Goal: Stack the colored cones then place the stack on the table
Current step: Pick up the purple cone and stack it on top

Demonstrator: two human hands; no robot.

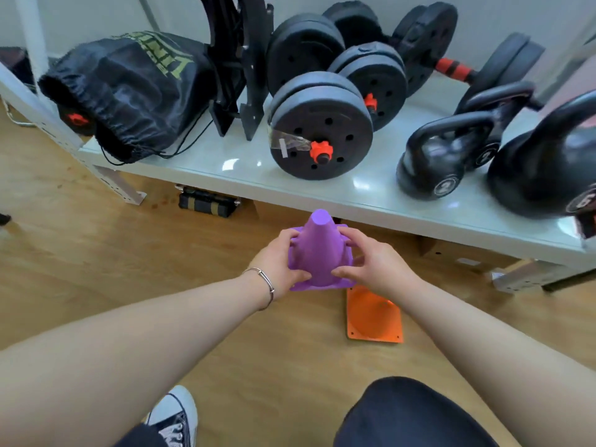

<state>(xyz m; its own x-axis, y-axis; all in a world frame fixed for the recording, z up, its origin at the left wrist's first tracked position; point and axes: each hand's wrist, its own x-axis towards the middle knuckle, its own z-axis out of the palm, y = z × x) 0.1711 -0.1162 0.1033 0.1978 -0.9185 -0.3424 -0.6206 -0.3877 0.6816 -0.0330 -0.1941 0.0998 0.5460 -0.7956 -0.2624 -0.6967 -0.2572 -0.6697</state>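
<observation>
A purple cone (319, 250) stands upright, held between both hands above the wooden floor. My left hand (279, 264) grips its left side and base edge; my right hand (375, 262) grips its right side. An orange cone (374, 317) rests on the floor just below and to the right of the purple one, partly hidden by my right wrist. The low white table (371, 191) runs across the view behind the cones, its front edge just beyond the purple tip.
On the table sit a black drawstring bag (129, 91), black dumbbells (322, 124) with orange collars, and kettlebells (442, 159) at the right. A black block (206, 203) lies under the table. My knee (409, 414) and shoe (175, 417) are at the bottom.
</observation>
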